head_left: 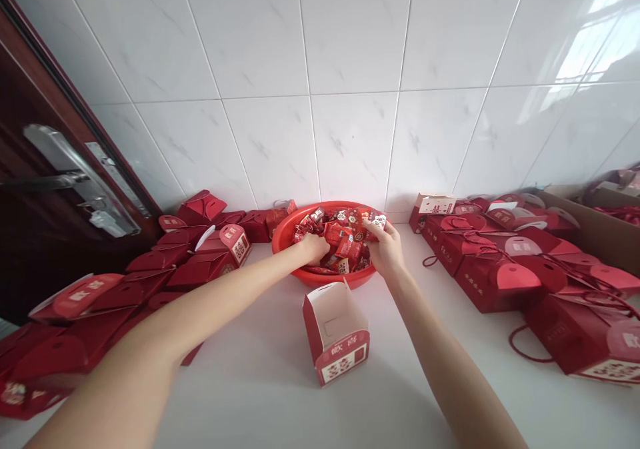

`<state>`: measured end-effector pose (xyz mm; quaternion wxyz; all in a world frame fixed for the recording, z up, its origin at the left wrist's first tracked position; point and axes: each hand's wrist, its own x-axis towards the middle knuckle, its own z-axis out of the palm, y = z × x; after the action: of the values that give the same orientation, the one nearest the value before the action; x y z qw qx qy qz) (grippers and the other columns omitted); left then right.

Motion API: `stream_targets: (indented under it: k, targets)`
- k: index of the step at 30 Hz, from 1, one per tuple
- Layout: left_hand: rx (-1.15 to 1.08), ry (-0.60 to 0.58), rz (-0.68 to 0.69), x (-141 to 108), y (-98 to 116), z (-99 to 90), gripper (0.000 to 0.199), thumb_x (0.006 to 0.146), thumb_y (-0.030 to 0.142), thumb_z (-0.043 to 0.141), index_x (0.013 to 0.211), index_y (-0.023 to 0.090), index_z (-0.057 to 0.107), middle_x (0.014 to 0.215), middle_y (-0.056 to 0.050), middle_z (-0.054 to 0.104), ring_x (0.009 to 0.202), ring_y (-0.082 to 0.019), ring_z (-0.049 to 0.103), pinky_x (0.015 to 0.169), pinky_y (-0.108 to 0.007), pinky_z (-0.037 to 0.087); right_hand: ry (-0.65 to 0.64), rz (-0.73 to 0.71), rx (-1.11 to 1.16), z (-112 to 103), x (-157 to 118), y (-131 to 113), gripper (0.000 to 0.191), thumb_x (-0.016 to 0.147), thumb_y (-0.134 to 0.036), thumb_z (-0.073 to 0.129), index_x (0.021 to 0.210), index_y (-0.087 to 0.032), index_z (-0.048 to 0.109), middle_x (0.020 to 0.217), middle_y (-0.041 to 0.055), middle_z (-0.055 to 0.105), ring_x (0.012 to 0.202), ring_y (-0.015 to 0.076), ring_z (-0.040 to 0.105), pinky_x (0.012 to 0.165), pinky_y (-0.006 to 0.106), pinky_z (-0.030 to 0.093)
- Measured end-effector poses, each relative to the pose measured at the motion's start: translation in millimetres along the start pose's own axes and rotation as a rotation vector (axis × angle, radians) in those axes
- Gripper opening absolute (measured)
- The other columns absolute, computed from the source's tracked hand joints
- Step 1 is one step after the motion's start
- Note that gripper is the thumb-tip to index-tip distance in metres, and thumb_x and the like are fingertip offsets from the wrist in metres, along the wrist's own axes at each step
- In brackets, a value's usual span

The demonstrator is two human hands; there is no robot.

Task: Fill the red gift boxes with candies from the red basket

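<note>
A red plastic basket (350, 279) against the tiled wall holds many red wrapped packets (347, 246). My left hand (314, 248) reaches into the basket's left half with its fingers curled down among the packets; what they grip, if anything, is hidden. At the basket's right side, my right hand (386, 244) pinches a red and white packet (377, 222) between thumb and fingers. Just in front of the basket stands an open red and white box (336, 336), its inside bare.
Closed red boxes (150, 262) crowd the left side beside a dark door (30, 236) with a metal handle. More red boxes (500, 279) with cords stand at the right, near a cardboard carton (595, 222). All rest on a white surface (260, 382).
</note>
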<state>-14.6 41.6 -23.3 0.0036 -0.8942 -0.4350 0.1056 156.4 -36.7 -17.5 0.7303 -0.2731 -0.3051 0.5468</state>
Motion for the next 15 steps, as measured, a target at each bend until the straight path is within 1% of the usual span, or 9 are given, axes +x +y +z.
stream_targets:
  k: [3, 5, 7, 9, 10, 12, 13, 15]
  targets:
    - [-0.103, 0.011, -0.017, -12, -15, -13.2, 0.009, 0.062, 0.011, 0.071, 0.063, 0.018, 0.065, 0.076, -0.01, 0.072, 0.08, -0.032, 0.07, 0.074, -0.039, 0.051, 0.002, 0.005, 0.014, -1, 1, 1, 0.029, 0.056, -0.031, 0.087, 0.077, -0.021, 0.07, 0.077, 0.0013, 0.073, 0.076, 0.0218, 0.069, 0.065, 0.033, 0.057]
    - [-0.2, 0.037, -0.008, -21, -26, -23.4, 0.009, 0.068, 0.023, 0.072, 0.075, 0.02, 0.066, 0.081, -0.007, 0.073, 0.08, -0.028, 0.069, 0.069, -0.034, 0.051, 0.012, -0.003, 0.01, -1, 1, 2, 0.029, 0.056, -0.03, 0.088, 0.077, -0.02, 0.07, 0.078, 0.0013, 0.073, 0.075, 0.0209, 0.069, 0.064, 0.033, 0.056]
    - [-0.303, 0.079, 0.007, -29, -37, -31.2, 0.021, 0.078, 0.037, 0.066, 0.091, 0.02, 0.065, 0.09, -0.006, 0.073, 0.083, -0.024, 0.069, 0.069, -0.031, 0.051, 0.017, -0.017, -0.003, -2, 2, 3, 0.028, 0.056, -0.03, 0.087, 0.077, -0.02, 0.07, 0.079, 0.0011, 0.074, 0.073, 0.0198, 0.068, 0.064, 0.032, 0.056]
    - [-0.495, 0.159, 0.028, -35, -45, -35.2, 0.033, 0.082, 0.048, 0.061, 0.099, 0.02, 0.061, 0.092, -0.006, 0.073, 0.086, -0.023, 0.07, 0.071, -0.03, 0.052, 0.013, -0.022, -0.01, -2, 2, 4, 0.028, 0.056, -0.03, 0.087, 0.077, -0.021, 0.071, 0.08, 0.0008, 0.074, 0.073, 0.0193, 0.068, 0.063, 0.031, 0.056]
    - [-0.613, 0.208, 0.038, -37, -48, -36.0, 0.037, 0.08, 0.052, 0.063, 0.098, 0.02, 0.059, 0.09, -0.005, 0.072, 0.086, -0.023, 0.07, 0.073, -0.031, 0.052, 0.007, -0.022, -0.008, -2, 1, 3, 0.028, 0.056, -0.03, 0.087, 0.078, -0.021, 0.071, 0.08, 0.0008, 0.075, 0.074, 0.0194, 0.068, 0.064, 0.031, 0.056]
    - [-0.835, 0.302, 0.053, -40, -50, -35.8, 0.044, 0.071, 0.055, 0.071, 0.093, 0.02, 0.057, 0.084, -0.003, 0.07, 0.086, -0.023, 0.069, 0.077, -0.033, 0.052, -0.003, -0.021, -0.003, -1, 1, 3, 0.029, 0.056, -0.029, 0.088, 0.079, -0.021, 0.072, 0.081, 0.0013, 0.075, 0.074, 0.0199, 0.069, 0.064, 0.032, 0.057]
    - [-0.912, 0.337, 0.053, -42, -51, -35.3, 0.045, 0.068, 0.055, 0.075, 0.091, 0.02, 0.056, 0.083, -0.002, 0.069, 0.085, -0.023, 0.069, 0.078, -0.034, 0.052, -0.007, -0.02, -0.003, -1, 0, 3, 0.03, 0.056, -0.029, 0.088, 0.079, -0.02, 0.072, 0.082, 0.0017, 0.075, 0.074, 0.0201, 0.069, 0.064, 0.032, 0.057]
    - [-0.992, 0.384, 0.039, -43, -48, -34.0, 0.046, 0.066, 0.053, 0.077, 0.091, 0.02, 0.057, 0.083, -0.001, 0.069, 0.085, -0.021, 0.068, 0.08, -0.034, 0.051, -0.008, -0.018, -0.011, -1, 0, 2, 0.03, 0.056, -0.03, 0.088, 0.079, -0.02, 0.071, 0.081, 0.0022, 0.075, 0.072, 0.0201, 0.069, 0.063, 0.032, 0.056]
